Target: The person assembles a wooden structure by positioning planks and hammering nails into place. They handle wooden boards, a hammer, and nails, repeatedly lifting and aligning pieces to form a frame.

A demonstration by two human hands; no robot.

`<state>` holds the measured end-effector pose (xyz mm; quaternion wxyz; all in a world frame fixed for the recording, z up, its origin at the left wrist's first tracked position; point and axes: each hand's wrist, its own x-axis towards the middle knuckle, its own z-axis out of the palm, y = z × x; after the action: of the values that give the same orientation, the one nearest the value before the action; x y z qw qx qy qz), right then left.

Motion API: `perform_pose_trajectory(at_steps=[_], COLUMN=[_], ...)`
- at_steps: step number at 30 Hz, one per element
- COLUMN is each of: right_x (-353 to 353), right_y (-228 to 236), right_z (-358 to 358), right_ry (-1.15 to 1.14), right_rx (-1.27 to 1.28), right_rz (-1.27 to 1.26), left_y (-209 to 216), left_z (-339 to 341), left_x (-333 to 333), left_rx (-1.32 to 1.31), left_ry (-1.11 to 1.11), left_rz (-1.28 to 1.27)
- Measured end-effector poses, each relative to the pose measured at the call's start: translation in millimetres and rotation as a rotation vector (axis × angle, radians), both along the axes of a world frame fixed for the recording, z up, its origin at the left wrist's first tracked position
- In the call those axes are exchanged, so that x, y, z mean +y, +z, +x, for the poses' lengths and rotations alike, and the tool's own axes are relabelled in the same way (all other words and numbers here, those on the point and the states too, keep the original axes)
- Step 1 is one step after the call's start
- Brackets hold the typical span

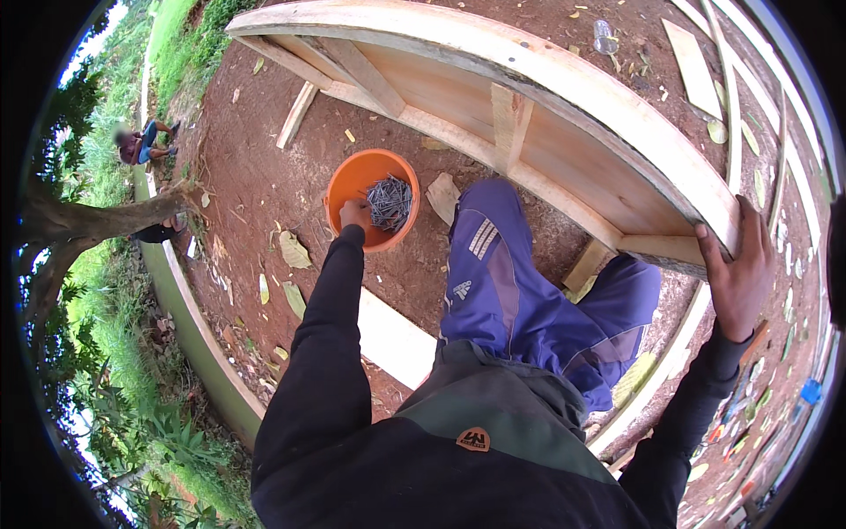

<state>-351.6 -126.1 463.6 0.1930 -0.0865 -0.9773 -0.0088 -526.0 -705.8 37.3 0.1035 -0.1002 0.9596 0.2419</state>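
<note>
My left hand [354, 214] reaches down inside an orange bucket [337, 187], beside a heap of grey nails [389, 204]. Its fingers look curled together, and whatever they may hold is hidden. My right hand [738, 278] grips the near right corner of a large wooden frame [608, 110], thumb on one side and fingers over the outer edge. The frame stands on edge in front of my knees, with a thin board on its far side and short cross pieces between its long rails.
Long timber strips [733, 106] lie at the right. A pale plank [394, 339] lies beside my leg, and a short wood piece [297, 116] lies beyond the bucket. A clear jar [604, 38] rests behind the frame. A person [141, 145] sits far left near a tree [97, 219].
</note>
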Motion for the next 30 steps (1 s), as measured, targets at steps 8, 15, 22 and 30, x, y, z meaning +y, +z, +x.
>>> perform_pose_trajectory(at_steps=[8,15,22,30], right_x=[10,1,1,0], right_y=[-9,2,12,7], right_z=[9,7,2,7], right_ry=[-0.031,-0.032,-0.048,0.007], right_rx=[-0.064,-0.115,-0.082,-0.057], right_rz=[0.053,-0.170,-0.092,-0.116], left_y=[-5,-28,-64,42], left_z=[-15,-27,-35,-35], left_x=[35,76,62,34], left_rx=[-0.080,-0.124,-0.116,-0.434], left_ry=[-0.200,-0.414,-0.294,0.223], left_rz=[-0.080,-0.219,-0.035,1.083])
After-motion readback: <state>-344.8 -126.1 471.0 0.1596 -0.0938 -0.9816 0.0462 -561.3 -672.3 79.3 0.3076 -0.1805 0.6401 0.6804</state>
